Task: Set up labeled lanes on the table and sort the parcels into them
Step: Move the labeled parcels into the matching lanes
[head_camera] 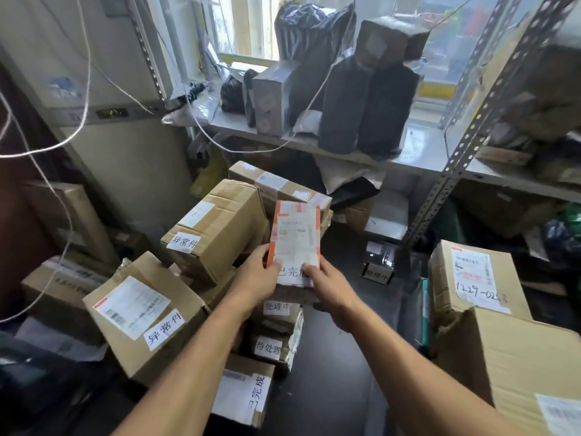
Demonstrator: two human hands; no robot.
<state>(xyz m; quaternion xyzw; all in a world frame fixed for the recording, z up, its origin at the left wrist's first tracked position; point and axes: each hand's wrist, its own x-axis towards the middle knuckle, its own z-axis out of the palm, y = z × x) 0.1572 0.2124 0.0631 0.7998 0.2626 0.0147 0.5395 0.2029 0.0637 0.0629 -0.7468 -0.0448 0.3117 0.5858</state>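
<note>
The left hand (259,276) and the right hand (333,291) together hold a small parcel (295,237) with orange edges, thumbs on its lower end. Labeled cardboard boxes (217,228) lie left of the hands on the dark bench (339,372).

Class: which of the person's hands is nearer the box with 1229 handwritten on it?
Right. The right hand holds the orange-edged parcel at its lower right corner, on the side facing the 1229 box; the left hand holds its lower left corner, farther away.
</note>
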